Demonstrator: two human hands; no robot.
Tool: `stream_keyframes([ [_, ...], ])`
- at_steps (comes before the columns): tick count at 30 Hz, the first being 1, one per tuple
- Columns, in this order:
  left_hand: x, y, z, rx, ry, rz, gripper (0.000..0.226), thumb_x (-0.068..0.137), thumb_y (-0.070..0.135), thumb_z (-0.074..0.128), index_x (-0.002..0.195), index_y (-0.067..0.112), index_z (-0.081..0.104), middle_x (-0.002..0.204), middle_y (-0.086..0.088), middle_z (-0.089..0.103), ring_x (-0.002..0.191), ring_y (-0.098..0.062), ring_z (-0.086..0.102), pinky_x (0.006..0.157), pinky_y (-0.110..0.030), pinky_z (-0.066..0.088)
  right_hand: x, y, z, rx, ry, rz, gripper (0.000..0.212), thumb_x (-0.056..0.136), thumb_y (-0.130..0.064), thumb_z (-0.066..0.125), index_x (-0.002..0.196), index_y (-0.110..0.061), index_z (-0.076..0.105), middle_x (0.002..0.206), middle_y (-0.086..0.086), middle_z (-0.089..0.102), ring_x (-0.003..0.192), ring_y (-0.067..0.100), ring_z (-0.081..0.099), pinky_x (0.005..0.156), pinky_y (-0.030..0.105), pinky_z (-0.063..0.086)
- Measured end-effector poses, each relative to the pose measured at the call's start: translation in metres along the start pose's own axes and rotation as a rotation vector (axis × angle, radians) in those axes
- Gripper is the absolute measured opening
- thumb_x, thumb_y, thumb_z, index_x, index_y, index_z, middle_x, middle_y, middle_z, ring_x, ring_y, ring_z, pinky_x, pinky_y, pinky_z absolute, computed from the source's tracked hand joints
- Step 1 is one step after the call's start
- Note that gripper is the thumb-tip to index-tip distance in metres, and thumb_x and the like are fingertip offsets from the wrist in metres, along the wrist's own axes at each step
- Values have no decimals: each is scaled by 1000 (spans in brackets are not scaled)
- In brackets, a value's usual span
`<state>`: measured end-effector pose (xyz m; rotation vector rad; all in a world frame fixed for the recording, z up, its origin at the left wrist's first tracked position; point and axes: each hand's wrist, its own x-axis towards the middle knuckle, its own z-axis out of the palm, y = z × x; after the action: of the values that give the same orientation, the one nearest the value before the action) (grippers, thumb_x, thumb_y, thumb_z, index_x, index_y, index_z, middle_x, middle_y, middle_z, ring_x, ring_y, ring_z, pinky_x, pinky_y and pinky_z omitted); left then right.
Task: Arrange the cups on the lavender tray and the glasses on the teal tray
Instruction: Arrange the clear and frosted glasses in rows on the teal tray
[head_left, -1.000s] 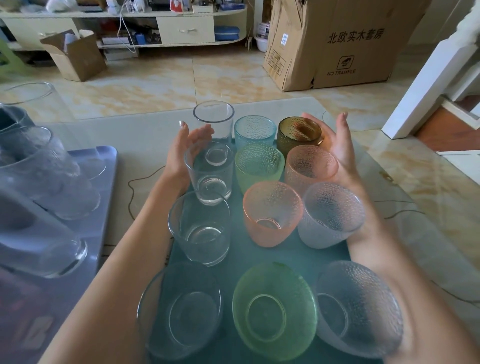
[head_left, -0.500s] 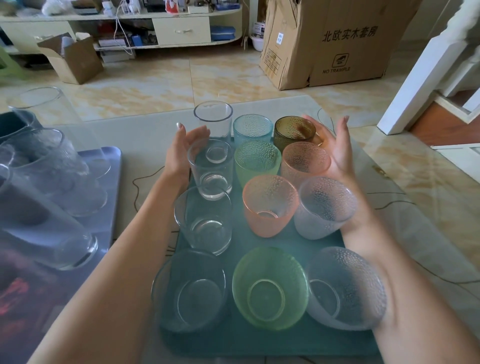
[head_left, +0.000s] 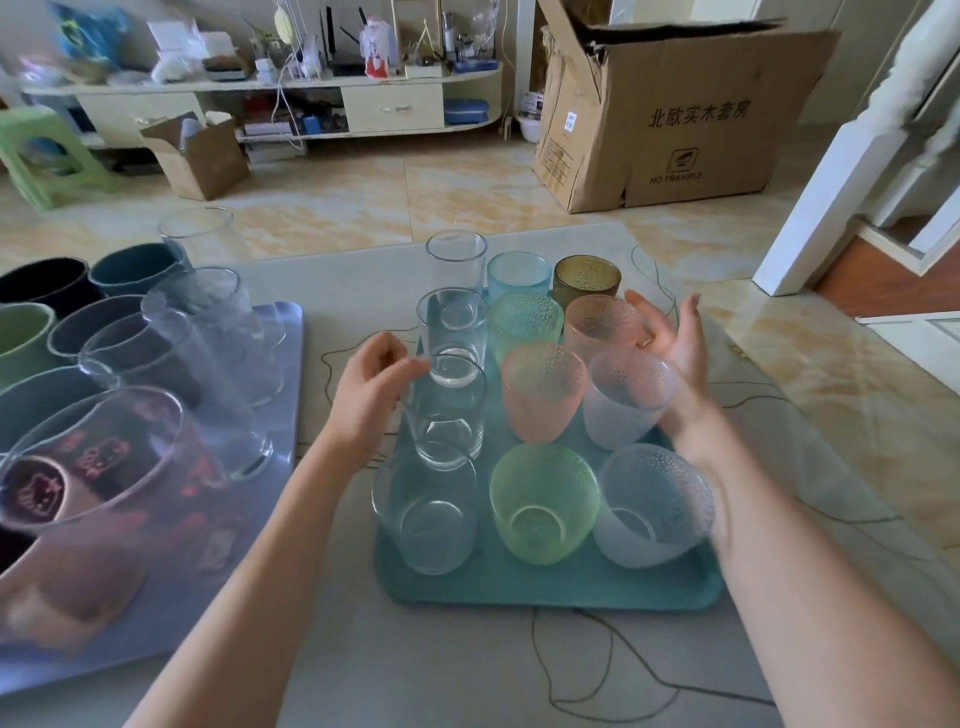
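Teal tray (head_left: 545, 592), glasses (head_left: 543, 392) packed touching; left hand (head_left: 371, 387) at 9 o'clock, fingers loosely curled, empty; right hand (head_left: 675, 340) at 3, fingers spread, empty; a nudge likely topples neighbours.

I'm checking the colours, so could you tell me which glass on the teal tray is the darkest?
The amber-brown glass at the far right corner of the teal tray. It is the only dark, brownish one; the rest are clear, frosted, pink, green or pale blue.

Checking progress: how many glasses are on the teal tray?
12 on the teal tray, three columns of four: clear glasses left, dimpled glasses middle and right. None seems hidden.
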<state>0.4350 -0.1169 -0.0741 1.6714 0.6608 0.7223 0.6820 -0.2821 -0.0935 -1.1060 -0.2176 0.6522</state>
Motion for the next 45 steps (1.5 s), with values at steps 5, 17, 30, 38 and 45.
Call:
stream_keyframes([
  [5,2,5,4,71,26,-10,26,55,18,54,60,0,37,56,-8,32,51,-17,23,49,-28,19,-9,-1,4,64,-47,44,61,93,-63,19,114,-21,59,131,16,56,122,32,53,99,44,43],
  [17,14,3,13,72,82,37,21,61,10,50,54,8,30,53,-5,25,55,-17,22,51,-30,19,-9,1,7,137,-32,61,63,94,-62,21,116,-17,59,111,10,65,108,27,60,78,34,56],
  [30,18,-1,28,-73,208,26,26,64,11,56,62,-9,39,57,-10,33,53,-17,25,48,-26,20,-10,2,7,209,3,39,63,93,-63,22,113,-17,59,104,8,62,106,26,57,86,40,49],
  [38,-13,0,12,-165,178,-91,31,88,17,57,61,14,42,57,-5,41,37,-7,33,36,-14,24,-16,2,8,213,2,54,64,94,-62,22,115,-14,59,114,11,62,126,31,50,96,42,44],
  [45,-21,14,17,-6,104,-184,22,87,37,59,101,21,58,87,3,57,64,-11,50,50,-20,41,-44,-1,6,150,24,121,67,93,-65,18,98,-24,71,135,15,54,105,30,60,85,40,48],
])
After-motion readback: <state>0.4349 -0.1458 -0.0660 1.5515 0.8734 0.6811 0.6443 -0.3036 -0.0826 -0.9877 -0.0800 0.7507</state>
